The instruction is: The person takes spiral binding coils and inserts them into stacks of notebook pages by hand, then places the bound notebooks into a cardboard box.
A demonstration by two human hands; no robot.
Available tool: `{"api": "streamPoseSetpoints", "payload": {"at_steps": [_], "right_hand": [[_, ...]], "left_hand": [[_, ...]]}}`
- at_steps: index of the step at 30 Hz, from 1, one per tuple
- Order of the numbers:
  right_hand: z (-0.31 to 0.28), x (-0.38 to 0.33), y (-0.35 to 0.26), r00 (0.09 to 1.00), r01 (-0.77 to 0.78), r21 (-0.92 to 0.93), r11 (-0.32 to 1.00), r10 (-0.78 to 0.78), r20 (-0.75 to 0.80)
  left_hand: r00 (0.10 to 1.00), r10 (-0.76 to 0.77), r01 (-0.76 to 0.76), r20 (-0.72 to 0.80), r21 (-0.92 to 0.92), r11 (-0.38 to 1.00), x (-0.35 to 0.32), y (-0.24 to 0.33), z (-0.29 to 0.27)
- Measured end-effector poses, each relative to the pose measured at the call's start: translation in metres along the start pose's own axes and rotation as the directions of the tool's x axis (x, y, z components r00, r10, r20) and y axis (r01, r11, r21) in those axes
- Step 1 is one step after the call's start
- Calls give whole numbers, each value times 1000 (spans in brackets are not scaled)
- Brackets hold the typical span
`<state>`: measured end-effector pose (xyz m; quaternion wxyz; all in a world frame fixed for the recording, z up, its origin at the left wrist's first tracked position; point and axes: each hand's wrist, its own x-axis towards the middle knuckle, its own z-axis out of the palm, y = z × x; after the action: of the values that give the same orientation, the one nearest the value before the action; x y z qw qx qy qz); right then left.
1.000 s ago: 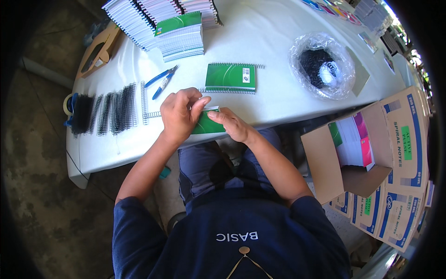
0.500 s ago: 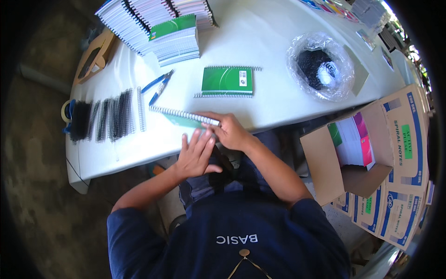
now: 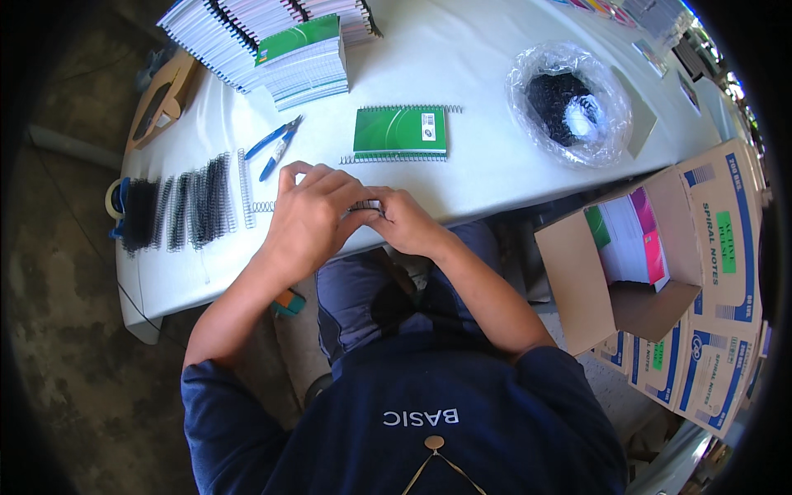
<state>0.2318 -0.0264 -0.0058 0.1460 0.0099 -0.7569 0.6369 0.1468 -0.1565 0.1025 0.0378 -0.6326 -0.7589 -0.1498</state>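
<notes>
Both hands are at a small spiral notebook [image 3: 363, 205] by the front edge of the table. It is mostly hidden beneath my fingers, and its wire coil [image 3: 264, 207] sticks out to the left. My left hand [image 3: 309, 214] arches over it, fingers bent and closed on its upper edge. At its right end, my right hand [image 3: 404, 221] grips it between thumb and fingers. Just beyond lies a green spiral notebook [image 3: 400, 130], with coil ends jutting past its cover. Blue-handled pliers [image 3: 276, 147] rest to the left of it.
Several loose black coils [image 3: 198, 202] lie at the left beside a tape dispenser [image 3: 118, 206]. Notebook stacks [image 3: 304, 70] stand at the back, near a brown cardboard tray [image 3: 165, 99]. A plastic bag of black coils [image 3: 565, 107] sits right; below it, an open carton [image 3: 577, 280] holds notebooks.
My left hand has moved up from below the notebook and now covers most of it, fingers curled over. My right hand keeps its grip. The coil now extends out on the left.
</notes>
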Motion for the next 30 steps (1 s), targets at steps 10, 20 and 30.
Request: {"api": "streamPoseSetpoints", "payload": {"at_steps": [10,20,30], "right_hand": [[-2,-2,1,998,19,-155,988,-10,60],[4,-2,6,997,72,49,996,-72,3],[-12,-3,-19,997,64,107,992,-60,-47]], "left_hand": [[997,-75,75,27,13,997,3,7,2],[998,-58,59,36,-17,998,0,8,0],[981,-134,141,-139,45,989,13,10,-4]]}}
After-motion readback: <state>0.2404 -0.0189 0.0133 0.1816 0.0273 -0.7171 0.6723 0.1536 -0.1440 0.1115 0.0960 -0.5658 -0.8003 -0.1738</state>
